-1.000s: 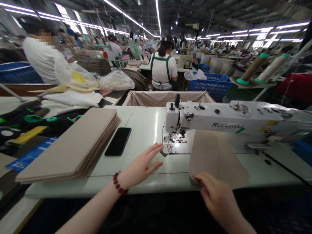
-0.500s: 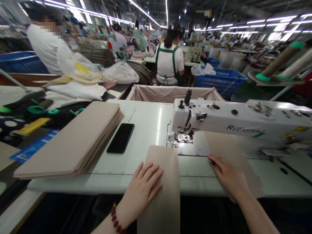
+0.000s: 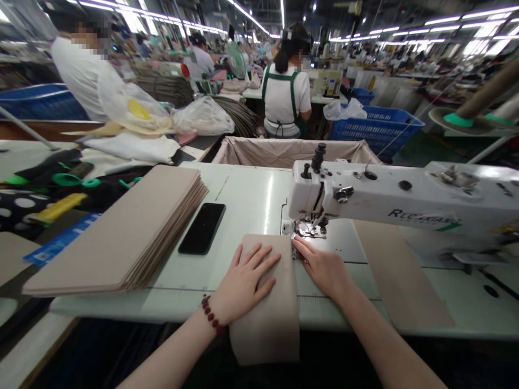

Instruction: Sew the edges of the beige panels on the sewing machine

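Note:
A tan rectangular fabric piece (image 3: 270,319) lies on the white sewing table (image 3: 243,200), its far end close to the presser foot (image 3: 310,229) of the white sewing machine (image 3: 405,202). My left hand (image 3: 245,281) rests flat on the piece with fingers spread. My right hand (image 3: 324,267) lies at the piece's right edge, fingertips touching its far corner just below the presser foot. A second tan piece (image 3: 401,275) lies under the machine arm to the right.
A stack of tan pieces (image 3: 121,232) and a black phone (image 3: 203,228) lie at the left. A fabric-lined bin (image 3: 284,151) stands behind the table. A person in a green apron (image 3: 286,100) and another person in white (image 3: 81,75) work beyond. Blue basket (image 3: 375,129) at right.
The tan piece has slid forward to the presser foot under my left hand. My right hand left the right-hand piece and moved left to the corner by the needle.

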### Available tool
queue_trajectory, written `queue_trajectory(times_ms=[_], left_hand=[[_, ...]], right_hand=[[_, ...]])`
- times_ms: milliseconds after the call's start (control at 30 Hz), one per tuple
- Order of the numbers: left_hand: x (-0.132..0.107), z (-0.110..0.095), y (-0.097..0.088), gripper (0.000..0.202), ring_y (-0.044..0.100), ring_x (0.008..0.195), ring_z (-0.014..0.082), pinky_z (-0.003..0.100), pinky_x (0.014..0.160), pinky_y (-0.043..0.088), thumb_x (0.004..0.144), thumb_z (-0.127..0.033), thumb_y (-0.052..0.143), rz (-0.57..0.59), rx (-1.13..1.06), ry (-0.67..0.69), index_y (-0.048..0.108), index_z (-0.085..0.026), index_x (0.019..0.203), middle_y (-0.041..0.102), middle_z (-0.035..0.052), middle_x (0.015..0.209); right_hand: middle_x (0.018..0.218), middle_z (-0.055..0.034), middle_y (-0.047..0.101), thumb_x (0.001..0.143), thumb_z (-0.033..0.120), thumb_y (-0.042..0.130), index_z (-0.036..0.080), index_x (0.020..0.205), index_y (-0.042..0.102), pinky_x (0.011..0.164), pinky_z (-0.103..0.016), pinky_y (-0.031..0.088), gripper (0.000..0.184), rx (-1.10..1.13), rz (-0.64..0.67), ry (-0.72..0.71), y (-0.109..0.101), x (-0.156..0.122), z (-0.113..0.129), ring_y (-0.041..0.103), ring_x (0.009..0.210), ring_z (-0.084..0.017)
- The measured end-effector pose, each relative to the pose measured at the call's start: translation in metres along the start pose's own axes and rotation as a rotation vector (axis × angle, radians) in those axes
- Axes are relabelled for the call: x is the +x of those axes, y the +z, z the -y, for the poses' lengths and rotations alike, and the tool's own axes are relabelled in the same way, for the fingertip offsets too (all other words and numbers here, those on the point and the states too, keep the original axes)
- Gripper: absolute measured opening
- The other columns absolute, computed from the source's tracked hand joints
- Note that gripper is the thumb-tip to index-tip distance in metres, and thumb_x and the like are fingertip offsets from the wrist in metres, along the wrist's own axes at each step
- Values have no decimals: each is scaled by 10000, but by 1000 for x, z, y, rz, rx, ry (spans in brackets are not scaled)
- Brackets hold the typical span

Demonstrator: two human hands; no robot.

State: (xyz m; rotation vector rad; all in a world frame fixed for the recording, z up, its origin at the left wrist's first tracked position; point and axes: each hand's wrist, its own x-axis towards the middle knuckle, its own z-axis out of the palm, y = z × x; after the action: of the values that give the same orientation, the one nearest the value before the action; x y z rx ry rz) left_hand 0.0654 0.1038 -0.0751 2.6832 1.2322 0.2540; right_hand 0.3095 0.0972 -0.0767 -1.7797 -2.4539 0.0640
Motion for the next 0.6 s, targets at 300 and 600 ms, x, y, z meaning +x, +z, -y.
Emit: queue_trajectory(times_ms=[300, 600], left_hand=[[34, 6, -2, 531, 251, 1407, 295, 584, 1139, 45, 936, -425, 476, 23, -54, 50, 356, -353, 1448, 372, 23, 1491], [36, 8, -1, 542, 235, 1416, 284, 558, 1149, 25, 938, -422, 470, 16, -46, 68, 343, -344, 1460, 355, 21, 1503]], right_hand=[[1499, 28, 382, 880, 176, 436, 314, 1448, 358, 698, -278, 550, 590, -17, -6, 7, 5, -6, -8, 639, 1012, -179], [1502, 53, 374, 883, 173, 428, 329, 1449, 353, 773, -292, 546, 591, 14, -13, 11, 8, -5, -8, 620, 1054, -179]])
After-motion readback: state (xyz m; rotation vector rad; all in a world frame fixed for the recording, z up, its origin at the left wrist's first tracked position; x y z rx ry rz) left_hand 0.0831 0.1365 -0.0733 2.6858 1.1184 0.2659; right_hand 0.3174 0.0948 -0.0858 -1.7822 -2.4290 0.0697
